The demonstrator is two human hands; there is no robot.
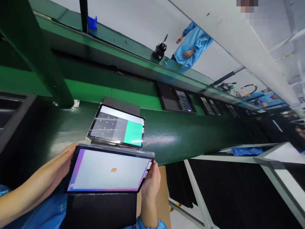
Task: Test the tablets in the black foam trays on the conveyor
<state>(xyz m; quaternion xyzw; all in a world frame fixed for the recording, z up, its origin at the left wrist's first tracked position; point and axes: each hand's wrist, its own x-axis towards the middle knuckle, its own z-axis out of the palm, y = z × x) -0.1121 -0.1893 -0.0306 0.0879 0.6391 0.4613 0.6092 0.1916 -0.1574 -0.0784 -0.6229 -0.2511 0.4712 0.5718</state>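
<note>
A tablet (102,170) with a lit, mostly white screen and a small orange icon is held level between my two hands. My left hand (64,160) is closed on its left edge, the fingers partly hidden behind it. On the opposite edge my right hand (152,180) grips beside two small white labels. Just beyond lies a second tablet (116,125), its screen showing a calculator keypad and a green block, with clear film over it. That one rests on a dark pad on the green bench (164,140), apart from my hands.
Black trays (166,97) holding tablets line the bench toward the right. A green post (51,73) rises at the left. Behind the ledge stands a person in a blue smock (190,47), near a black device (159,51). A white metal frame (200,190) is at lower right.
</note>
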